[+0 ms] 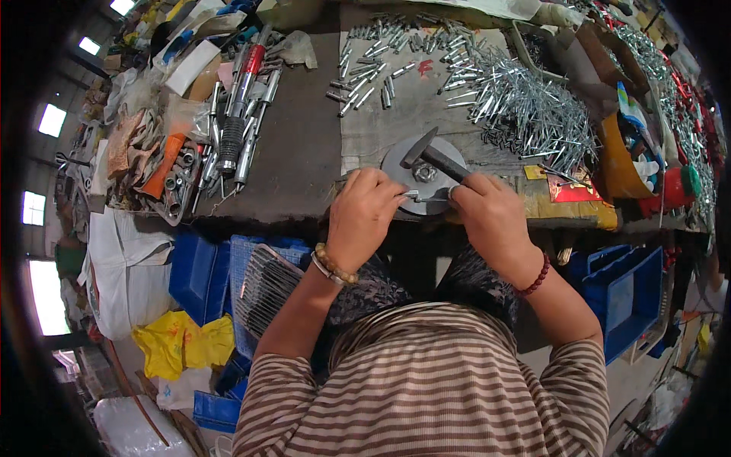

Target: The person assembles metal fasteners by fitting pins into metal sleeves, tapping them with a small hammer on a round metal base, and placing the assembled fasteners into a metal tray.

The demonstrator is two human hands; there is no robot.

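A round grey metal disc point(394, 161) lies near the bench's front edge, with a raised metal piece point(424, 174) at its middle. My left hand point(361, 216) is closed at the disc's left side, its fingertips pinching a small silvery metal pin point(411, 194). Closed round the handle of a hammer point(443, 161), my right hand point(493, 221) rests at the disc's right side. The hammer's head hangs over the disc, pointing to the far left. Whether the right fingertips also touch a small part at the disc's edge, I cannot tell.
Loose metal pins point(537, 107) are heaped on the far right of the bench, with shorter parts point(373, 65) spread behind the disc. Tools, including a red-and-black one point(245, 99), lie at the left. An orange container point(624, 158) stands right. Blue crates point(199, 276) sit below.
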